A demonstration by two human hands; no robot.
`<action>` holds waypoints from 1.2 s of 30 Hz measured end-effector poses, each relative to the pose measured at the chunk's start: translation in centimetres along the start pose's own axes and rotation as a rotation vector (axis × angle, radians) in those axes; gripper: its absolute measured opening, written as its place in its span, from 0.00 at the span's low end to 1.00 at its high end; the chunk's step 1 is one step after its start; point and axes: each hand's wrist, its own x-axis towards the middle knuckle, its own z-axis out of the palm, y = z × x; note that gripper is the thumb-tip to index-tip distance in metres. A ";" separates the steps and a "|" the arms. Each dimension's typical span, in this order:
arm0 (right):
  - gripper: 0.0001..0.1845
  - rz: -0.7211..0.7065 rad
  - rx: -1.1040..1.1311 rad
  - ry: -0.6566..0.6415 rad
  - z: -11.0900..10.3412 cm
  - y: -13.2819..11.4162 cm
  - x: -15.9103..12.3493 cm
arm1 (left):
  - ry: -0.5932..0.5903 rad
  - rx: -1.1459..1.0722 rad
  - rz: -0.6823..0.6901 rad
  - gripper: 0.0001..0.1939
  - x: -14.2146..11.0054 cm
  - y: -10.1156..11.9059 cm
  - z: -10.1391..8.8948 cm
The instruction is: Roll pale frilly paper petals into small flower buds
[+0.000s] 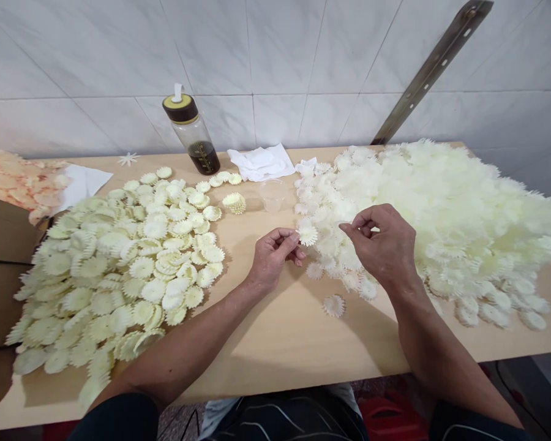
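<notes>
Between the thumb and fingers of my left hand (278,254) is the edge of a pale flower-shaped piece (308,234) with a toothed rim. My right hand (382,239) hovers to the right of it, thumb and fingertips pinched together; whether anything tiny is between them I cannot make out. Beneath and beyond that hand spreads a big heap of white, thin toothed flower pieces (459,202). One loose flower piece (333,305) lies on the table in front. Left of my left arm is a pile of cupped, yellowish flower pieces (151,257).
A small clear cup (272,195) stands mid-table beside a short stack of flower pieces (234,203). Behind are crumpled white tissue (261,163) and a bottle of dark liquid (193,135). A cardboard box (7,269) borders the left; a tiled wall (275,67) closes the back.
</notes>
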 end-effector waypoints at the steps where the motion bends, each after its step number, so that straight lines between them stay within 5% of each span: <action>1: 0.09 -0.030 -0.018 -0.011 -0.1 0.1 0.1 | -0.002 0.001 0.001 0.21 0.0 0.0 0.0; 13: 0.15 -0.118 -0.123 0.007 -0.4 0.0 0.2 | -0.032 0.006 0.008 0.19 -0.1 -0.2 0.1; 21: 0.19 0.070 0.193 -0.426 0.8 -2.4 -1.1 | -0.070 0.064 0.025 0.19 -0.3 -0.4 0.2; 26: 0.19 0.195 0.235 -0.486 1.4 -2.4 -1.3 | -0.088 0.072 0.024 0.20 -0.3 -0.5 0.1; 36: 0.15 0.081 0.232 -0.463 1.9 -2.2 -1.6 | -0.057 0.093 0.042 0.20 0.0 -0.5 0.0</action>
